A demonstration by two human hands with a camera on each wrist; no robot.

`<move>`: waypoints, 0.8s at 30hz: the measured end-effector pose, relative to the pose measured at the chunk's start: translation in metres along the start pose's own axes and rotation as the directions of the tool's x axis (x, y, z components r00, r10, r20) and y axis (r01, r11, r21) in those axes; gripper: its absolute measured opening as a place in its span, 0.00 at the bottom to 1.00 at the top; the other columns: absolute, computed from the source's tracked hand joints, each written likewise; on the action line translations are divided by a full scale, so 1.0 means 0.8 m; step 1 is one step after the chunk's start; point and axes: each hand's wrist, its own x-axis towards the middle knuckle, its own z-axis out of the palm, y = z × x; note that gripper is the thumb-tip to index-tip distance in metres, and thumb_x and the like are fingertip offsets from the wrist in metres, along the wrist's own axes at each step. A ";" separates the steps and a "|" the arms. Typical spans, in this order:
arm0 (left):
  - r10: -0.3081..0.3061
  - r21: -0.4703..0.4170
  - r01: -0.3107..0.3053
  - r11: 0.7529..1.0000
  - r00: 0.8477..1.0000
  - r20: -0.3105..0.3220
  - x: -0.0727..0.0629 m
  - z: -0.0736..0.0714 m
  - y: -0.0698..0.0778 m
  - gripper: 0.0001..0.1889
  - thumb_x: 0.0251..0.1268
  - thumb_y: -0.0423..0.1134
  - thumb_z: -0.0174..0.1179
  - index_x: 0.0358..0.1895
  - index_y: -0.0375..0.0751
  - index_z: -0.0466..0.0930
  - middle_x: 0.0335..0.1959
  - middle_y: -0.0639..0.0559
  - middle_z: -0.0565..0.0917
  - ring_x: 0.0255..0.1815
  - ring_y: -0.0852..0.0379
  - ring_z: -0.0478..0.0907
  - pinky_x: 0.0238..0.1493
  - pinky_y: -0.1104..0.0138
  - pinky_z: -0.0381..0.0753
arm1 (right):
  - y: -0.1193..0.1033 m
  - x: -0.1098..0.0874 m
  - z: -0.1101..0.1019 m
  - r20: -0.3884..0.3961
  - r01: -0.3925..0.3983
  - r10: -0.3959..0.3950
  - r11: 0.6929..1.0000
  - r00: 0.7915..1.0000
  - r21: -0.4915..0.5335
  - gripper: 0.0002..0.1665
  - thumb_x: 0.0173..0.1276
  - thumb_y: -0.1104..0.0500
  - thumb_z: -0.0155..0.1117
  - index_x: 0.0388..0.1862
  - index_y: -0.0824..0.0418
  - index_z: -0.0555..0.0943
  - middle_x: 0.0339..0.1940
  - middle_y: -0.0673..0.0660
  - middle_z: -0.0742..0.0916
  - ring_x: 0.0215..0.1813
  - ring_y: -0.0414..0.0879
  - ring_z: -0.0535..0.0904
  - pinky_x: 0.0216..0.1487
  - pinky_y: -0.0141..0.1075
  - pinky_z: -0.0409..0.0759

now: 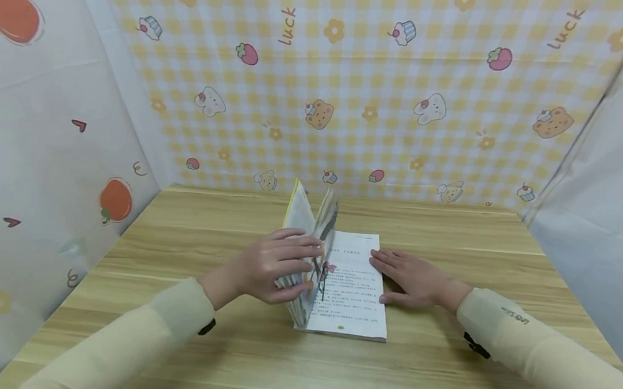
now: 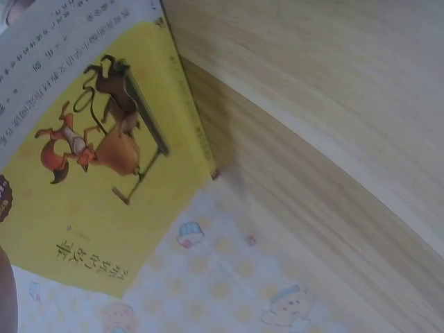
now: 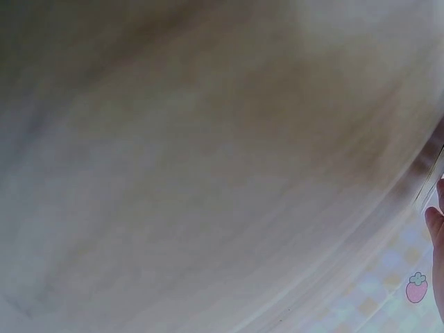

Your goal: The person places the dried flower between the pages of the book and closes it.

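Note:
A paperback book [image 1: 356, 286] stands partly open on the table, its right-hand page of printed text lying flat. The left part, a cover and several leaves, is raised upright and fanned. My left hand [image 1: 276, 266] grips these raised leaves, fingers curved over their edges. In the left wrist view the yellow cover [image 2: 90, 208] shows a fox and another animal with a pear-shaped bag. My right hand [image 1: 413, 279] rests with extended fingers at the right edge of the flat page. In the right wrist view only a bit of my right hand [image 3: 437, 236] shows, at the edge.
The light wooden table [image 1: 201, 228] spreads around the book on all sides. Behind it hangs a yellow checked cloth [image 1: 350, 148] with cartoon prints. White cloths, the left one [image 1: 44, 100] printed with orange fruit, close in both sides.

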 end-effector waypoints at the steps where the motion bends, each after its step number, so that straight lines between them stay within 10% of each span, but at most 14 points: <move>1: -0.010 0.000 0.010 1.000 1.000 -0.004 0.004 0.003 0.001 0.12 0.57 0.44 0.62 0.37 0.39 0.85 0.49 0.41 0.85 0.54 0.45 0.80 0.55 0.48 0.77 | 0.000 0.000 0.000 -0.001 -0.002 0.002 1.000 1.000 0.002 0.51 0.70 0.28 0.44 0.77 0.63 0.56 0.77 0.59 0.60 0.76 0.56 0.55 0.72 0.51 0.58; 7: -0.072 -0.025 0.073 0.997 0.997 0.008 0.022 0.023 0.009 0.23 0.62 0.44 0.52 0.58 0.35 0.76 0.60 0.34 0.76 0.65 0.42 0.71 0.62 0.45 0.70 | -0.002 -0.001 -0.002 0.003 -0.010 0.010 1.000 1.000 0.012 0.51 0.70 0.28 0.44 0.77 0.63 0.56 0.78 0.59 0.60 0.76 0.57 0.55 0.72 0.52 0.58; 16: -0.100 -0.022 0.104 0.994 0.985 0.139 0.020 0.057 0.020 0.59 0.47 0.44 0.61 0.76 0.29 0.29 0.77 0.33 0.35 0.77 0.38 0.38 0.71 0.43 0.52 | -0.002 -0.001 -0.003 -0.011 -0.006 0.006 1.000 1.000 0.015 0.50 0.71 0.30 0.45 0.77 0.64 0.56 0.77 0.60 0.60 0.76 0.58 0.55 0.72 0.51 0.58; 24: -0.115 -0.043 0.139 0.989 0.926 0.360 0.002 0.067 0.036 0.58 0.54 0.57 0.65 0.75 0.25 0.40 0.76 0.30 0.45 0.77 0.39 0.41 0.73 0.47 0.48 | 0.002 0.000 0.001 -0.038 0.031 -0.031 1.000 0.999 -0.002 0.49 0.71 0.32 0.48 0.74 0.69 0.60 0.75 0.65 0.63 0.75 0.59 0.56 0.72 0.51 0.57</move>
